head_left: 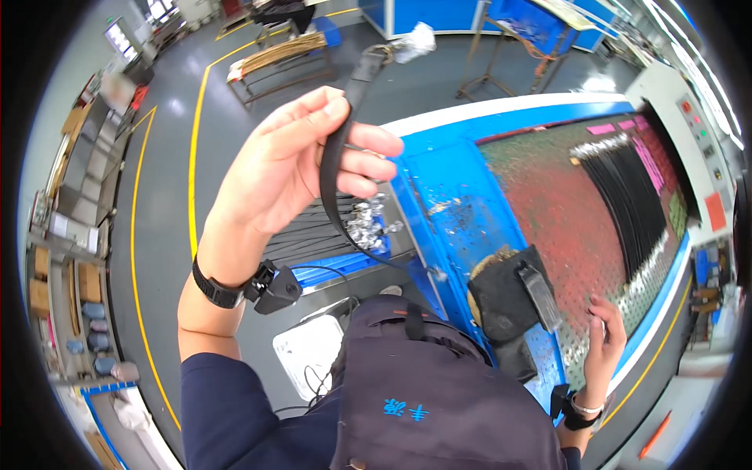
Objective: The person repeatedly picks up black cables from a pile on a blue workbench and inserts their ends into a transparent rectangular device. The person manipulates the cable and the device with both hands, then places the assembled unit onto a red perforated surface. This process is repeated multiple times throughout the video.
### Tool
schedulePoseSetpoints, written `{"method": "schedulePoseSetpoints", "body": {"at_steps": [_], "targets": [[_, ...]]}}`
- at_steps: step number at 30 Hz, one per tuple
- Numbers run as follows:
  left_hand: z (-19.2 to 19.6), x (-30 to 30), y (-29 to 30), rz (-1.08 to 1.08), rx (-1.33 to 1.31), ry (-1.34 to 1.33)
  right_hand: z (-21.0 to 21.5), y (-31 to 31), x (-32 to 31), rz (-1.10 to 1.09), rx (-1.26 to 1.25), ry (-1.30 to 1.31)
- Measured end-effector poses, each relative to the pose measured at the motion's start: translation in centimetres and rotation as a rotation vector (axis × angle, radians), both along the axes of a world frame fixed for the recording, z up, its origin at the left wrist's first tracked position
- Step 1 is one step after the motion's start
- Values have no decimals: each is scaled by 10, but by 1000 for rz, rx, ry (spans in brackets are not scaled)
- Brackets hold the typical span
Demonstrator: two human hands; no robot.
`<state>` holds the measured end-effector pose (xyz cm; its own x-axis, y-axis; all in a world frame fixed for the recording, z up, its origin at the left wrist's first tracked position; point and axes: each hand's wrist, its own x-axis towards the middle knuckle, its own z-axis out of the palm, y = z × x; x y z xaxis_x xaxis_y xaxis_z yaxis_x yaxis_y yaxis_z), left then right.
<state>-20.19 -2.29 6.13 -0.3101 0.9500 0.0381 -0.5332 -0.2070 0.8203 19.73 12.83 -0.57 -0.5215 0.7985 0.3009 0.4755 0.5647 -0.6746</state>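
Observation:
Raised in front of me, my left hand (301,153) pinches a narrow black strap (332,184) between thumb and fingers. The strap's upper end carries a metal ring (381,52) with a shiny clear or silvery wrapping (413,43). Below the fingers the strap hangs in a curve toward the blue machine edge. Over the right side of the machine bed (529,184), my right hand (605,345) has its fingers apart and holds nothing. Further back on that bed lies a row of several black straps (627,207) with silvery wrapped ends.
Beneath my left hand, a blue tray (333,262) holds more black straps with silvery ends. A black pad (509,290) rests on the machine's blue frame (462,207). A control panel (701,149) stands at right. A white bin (307,352) sits below; a bench (278,63) stands farther off.

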Motion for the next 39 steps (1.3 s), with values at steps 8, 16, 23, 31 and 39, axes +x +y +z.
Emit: {"method": "schedulePoseSetpoints", "body": {"at_steps": [8, 16, 23, 31, 39], "targets": [[10, 125, 68, -537, -95, -54, 48, -32, -13, 303, -218, 232], [-4, 206, 94, -945, -184, -38, 44, -43, -13, 157, -464, 674], [-18, 224, 101, -1037, -179, -85, 42, -51, -1, 98, -378, 692], [-62, 178, 92, -1403, -192, 511, 29, -30, 94, -113, -188, 1249], [-67, 115, 60, -1103, -240, 934, -36, -20, 215, -521, -279, 1375]]}}
